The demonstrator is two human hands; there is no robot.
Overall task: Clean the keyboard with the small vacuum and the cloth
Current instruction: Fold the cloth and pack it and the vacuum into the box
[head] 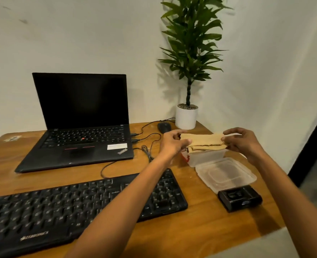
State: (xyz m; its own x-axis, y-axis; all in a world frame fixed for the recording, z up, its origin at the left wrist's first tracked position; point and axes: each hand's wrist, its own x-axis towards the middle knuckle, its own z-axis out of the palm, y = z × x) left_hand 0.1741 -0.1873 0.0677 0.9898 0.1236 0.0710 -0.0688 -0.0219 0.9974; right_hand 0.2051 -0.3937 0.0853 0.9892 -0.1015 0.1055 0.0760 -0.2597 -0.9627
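Two hands hold one folded tan cloth in the air, just above one clear tub. The left hand pinches its left end and the right hand pinches its right end. One black keyboard lies at the near left of the wooden counter, with the left forearm passing over its right end. One clear lid lies beside the tub, touching one small black box. Farther back stand one open laptop with two plugs in its side, one mouse and one potted plant.
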